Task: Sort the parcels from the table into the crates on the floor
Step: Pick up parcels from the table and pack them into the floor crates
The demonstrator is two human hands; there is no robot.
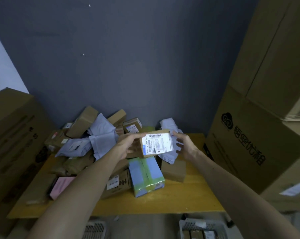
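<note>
Holding a labelled cardboard parcel (pixel 156 144) up over the desk (pixel 188 195).
Gripping its left end in the left hand (pixel 128 147), fingers curled round; touching its far right corner with the spread fingers of the right hand (pixel 185 145). Beneath, a heap of boxes and grey mailers (pixel 94 135) on the desk; on the floor by the near edge, two crates (pixel 202 225).

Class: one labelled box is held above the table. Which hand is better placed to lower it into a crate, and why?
Probably the left. The left hand has its grip wrapped round the labelled box, while the right hand only touches its other end with loose fingers.
</note>
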